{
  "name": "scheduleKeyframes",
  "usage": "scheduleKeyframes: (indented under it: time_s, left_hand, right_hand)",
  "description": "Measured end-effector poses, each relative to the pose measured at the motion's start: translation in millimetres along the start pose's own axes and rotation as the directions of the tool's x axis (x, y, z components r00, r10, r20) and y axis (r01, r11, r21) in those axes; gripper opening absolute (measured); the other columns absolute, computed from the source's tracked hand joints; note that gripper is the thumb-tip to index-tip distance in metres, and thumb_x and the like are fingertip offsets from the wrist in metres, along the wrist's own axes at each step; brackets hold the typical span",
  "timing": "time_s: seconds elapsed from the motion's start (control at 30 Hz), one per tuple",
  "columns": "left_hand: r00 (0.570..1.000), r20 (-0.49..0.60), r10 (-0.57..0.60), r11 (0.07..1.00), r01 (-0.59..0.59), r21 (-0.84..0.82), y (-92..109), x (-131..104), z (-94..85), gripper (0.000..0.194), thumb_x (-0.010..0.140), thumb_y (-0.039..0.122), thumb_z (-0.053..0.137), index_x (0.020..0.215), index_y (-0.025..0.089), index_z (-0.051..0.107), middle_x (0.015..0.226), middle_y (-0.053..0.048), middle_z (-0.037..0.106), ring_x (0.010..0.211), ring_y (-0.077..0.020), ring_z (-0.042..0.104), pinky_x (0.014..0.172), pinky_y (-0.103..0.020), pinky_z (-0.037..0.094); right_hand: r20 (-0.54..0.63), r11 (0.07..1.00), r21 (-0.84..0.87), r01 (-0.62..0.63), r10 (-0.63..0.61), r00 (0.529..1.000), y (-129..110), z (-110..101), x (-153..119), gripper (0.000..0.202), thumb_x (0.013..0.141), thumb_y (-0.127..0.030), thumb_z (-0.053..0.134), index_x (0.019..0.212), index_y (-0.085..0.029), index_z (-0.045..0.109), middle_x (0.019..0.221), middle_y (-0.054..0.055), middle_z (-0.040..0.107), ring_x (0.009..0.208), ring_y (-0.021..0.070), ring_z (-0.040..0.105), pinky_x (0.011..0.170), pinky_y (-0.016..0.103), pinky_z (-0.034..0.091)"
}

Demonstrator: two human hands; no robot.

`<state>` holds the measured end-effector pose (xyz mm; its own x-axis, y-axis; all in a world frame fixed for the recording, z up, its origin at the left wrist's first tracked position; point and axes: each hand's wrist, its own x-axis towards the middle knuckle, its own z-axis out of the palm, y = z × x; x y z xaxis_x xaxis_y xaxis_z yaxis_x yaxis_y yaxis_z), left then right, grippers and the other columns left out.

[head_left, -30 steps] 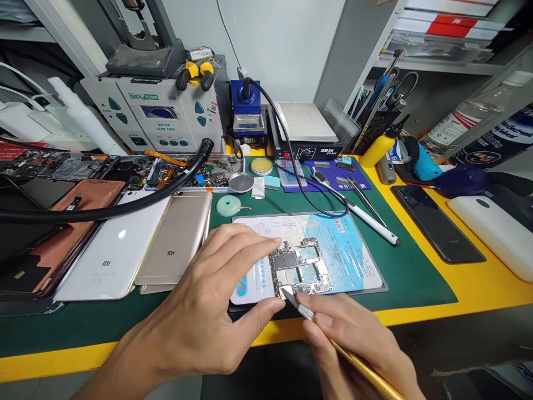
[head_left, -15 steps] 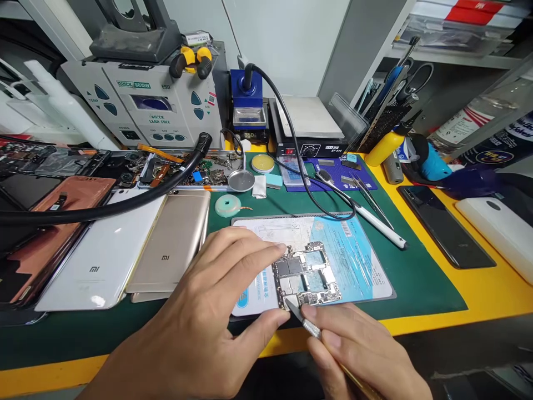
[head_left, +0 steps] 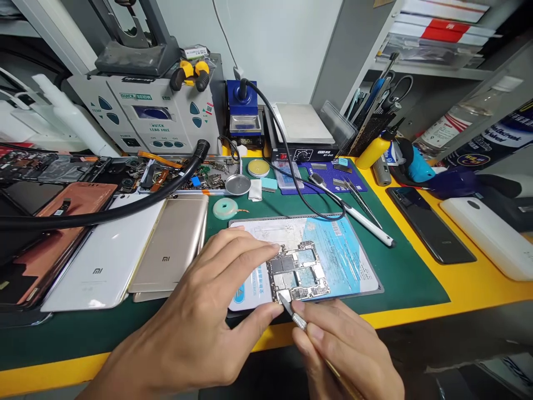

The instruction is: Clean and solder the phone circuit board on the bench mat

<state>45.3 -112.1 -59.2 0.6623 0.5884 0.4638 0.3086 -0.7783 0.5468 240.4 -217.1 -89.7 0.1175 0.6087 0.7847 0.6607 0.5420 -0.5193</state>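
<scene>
A phone circuit board point(head_left: 297, 272) lies on a blue and white pad point(head_left: 350, 261) over the green mat. My left hand point(head_left: 220, 300) holds the board along its left side, index fingertip at the upper left corner and thumb at the lower left. Between the fingers and thumb of my right hand point(head_left: 341, 339) is a slim knife point(head_left: 298, 321) with a knurled metal collar and a brass-coloured handle. The blade tip touches or hovers just over the board's lower left part, beside my left thumb; actual contact cannot be made out.
Phone back covers point(head_left: 100, 255) lie at the left. Behind them stands a hot-air station point(head_left: 150, 116), its black hose point(head_left: 125, 211) crossing the covers. A soldering iron point(head_left: 370, 225) and tweezers point(head_left: 362, 203) rest right of the pad. A black phone point(head_left: 431, 225) lies farther right.
The whole view has shifted slightly, with the bench things sitting a little lower or more to the left. Both hands keep nearly the same pose at the board, with the blade still at its lower left.
</scene>
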Motion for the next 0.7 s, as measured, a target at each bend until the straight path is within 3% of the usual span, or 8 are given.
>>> scheduleKeyframes:
  time_s: [0.27, 0.53, 0.7]
  left_hand:
    - [1.000, -0.007, 0.011, 1.000, -0.011, 0.017, -1.0, 3.2, 0.8, 0.046, 0.105, 0.022, 0.069, 0.149, 0.017, 0.060, 0.136, -0.008, 0.070, 0.135, -0.0200, 0.059, 0.130, -0.036, 0.044]
    - [0.999, -0.030, 0.015, 0.999, -0.014, 0.029, 0.0, 2.2, 2.9, 0.047, 0.105, 0.024, 0.069, 0.150, 0.014, 0.059, 0.134, -0.009, 0.068, 0.130, -0.0213, 0.058, 0.121, -0.036, 0.048]
    - [1.000, -0.021, 0.007, 1.000, -0.006, 0.028, 1.1, 2.6, 2.7, 0.048, 0.104, 0.024, 0.069, 0.150, 0.014, 0.059, 0.134, -0.010, 0.068, 0.131, -0.0216, 0.058, 0.121, -0.036, 0.049]
  right_hand:
    - [0.000, 0.994, -0.007, 0.110, -0.110, 0.994, 4.9, -0.5, -3.8, 0.036, 0.086, 0.012, 0.070, 0.114, -0.012, 0.072, 0.096, 0.019, 0.090, 0.085, 0.0218, 0.091, 0.073, 0.027, 0.071]
    - [0.015, 0.997, 0.026, 0.076, -0.076, 0.997, 2.0, -4.9, -1.1, 0.035, 0.086, 0.011, 0.070, 0.112, -0.012, 0.073, 0.098, 0.019, 0.090, 0.087, 0.0223, 0.091, 0.076, 0.024, 0.071]
    - [-0.017, 0.998, 0.061, 0.005, -0.004, 1.000, 2.8, -0.9, -5.5, 0.036, 0.087, 0.009, 0.072, 0.114, -0.015, 0.074, 0.099, 0.013, 0.091, 0.089, 0.0222, 0.091, 0.080, 0.025, 0.073]
